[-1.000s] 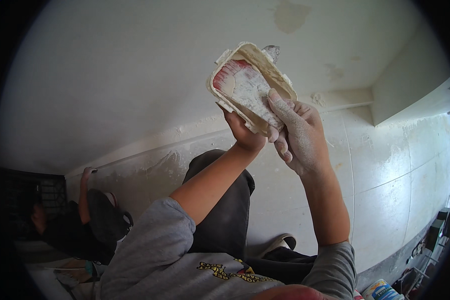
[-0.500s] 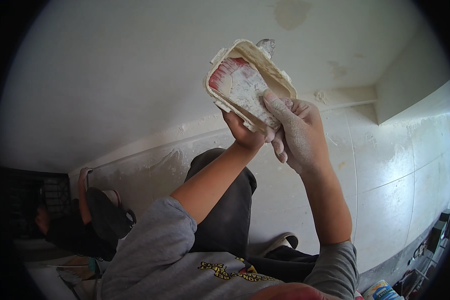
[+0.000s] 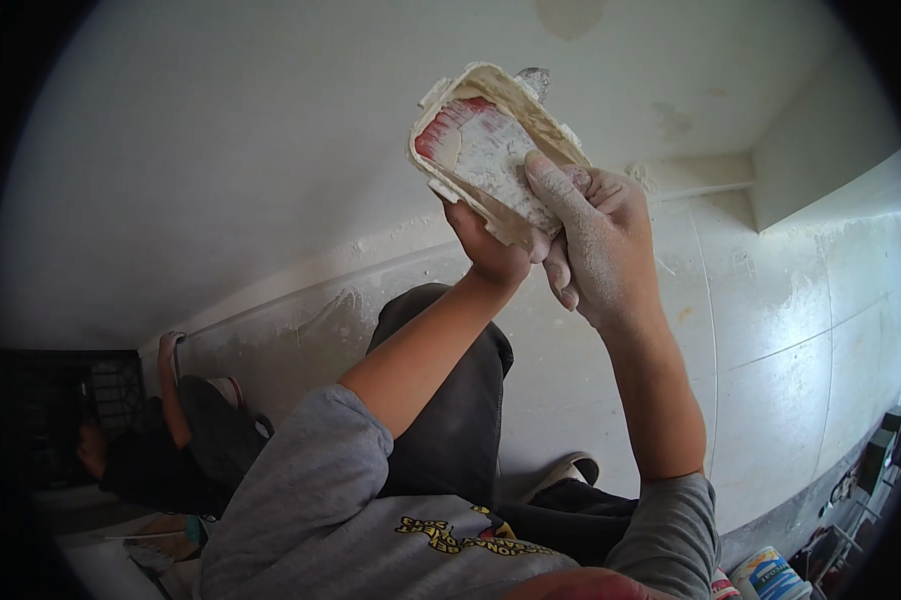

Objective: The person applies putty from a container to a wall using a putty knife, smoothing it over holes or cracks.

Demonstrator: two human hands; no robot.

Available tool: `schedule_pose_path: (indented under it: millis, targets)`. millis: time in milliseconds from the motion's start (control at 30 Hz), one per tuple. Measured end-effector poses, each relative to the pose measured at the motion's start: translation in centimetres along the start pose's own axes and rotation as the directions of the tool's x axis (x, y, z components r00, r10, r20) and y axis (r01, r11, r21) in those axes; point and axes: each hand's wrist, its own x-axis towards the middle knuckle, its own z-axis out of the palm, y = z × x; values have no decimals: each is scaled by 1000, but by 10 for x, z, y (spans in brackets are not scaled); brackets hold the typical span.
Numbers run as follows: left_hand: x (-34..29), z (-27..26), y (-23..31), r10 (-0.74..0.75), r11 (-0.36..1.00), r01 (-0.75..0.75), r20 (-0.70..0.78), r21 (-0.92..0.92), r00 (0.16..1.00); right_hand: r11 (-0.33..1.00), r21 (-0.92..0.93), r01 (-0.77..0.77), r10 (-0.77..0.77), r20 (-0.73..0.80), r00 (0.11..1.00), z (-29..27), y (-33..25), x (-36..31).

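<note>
My left hand (image 3: 492,252) supports a rectangular plastic tub (image 3: 542,112) from below. The tub is tilted with its inside showing, and off-white putty is crusted on its rim and walls. My right hand (image 3: 610,235), coated in white dust, grips a flat putty spreader (image 3: 495,150) between its thumb and fingers. The spreader lies over the tub's opening. It is smeared white, with red showing at its far left end. A small dark grey piece (image 3: 536,80) sticks out behind the tub's upper edge; its kind is unclear.
A pale patched wall (image 3: 270,130) rises ahead, with a ledge (image 3: 300,285) along its foot. Dusty tiled floor (image 3: 640,370) lies below. At left another person's hand (image 3: 172,343) touches the ledge. A white and blue bucket (image 3: 770,577) stands at lower right.
The tub and spreader have shifted slightly upward with both my hands. My grip looks the same. The other person's arm has moved slightly.
</note>
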Motion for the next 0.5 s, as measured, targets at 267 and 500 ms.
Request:
schedule_pose_path:
  millis: [267, 500]
  targets:
    - [12, -17, -28, -72, 995, 74, -40, 60, 997, 981, 180, -67, 56, 64, 996, -2, 3, 8]
    - [16, -21, -24, 107, 990, -116, 110, 81, 988, 963, 269, -16, -7, 81, 997, -5, 4, 10]
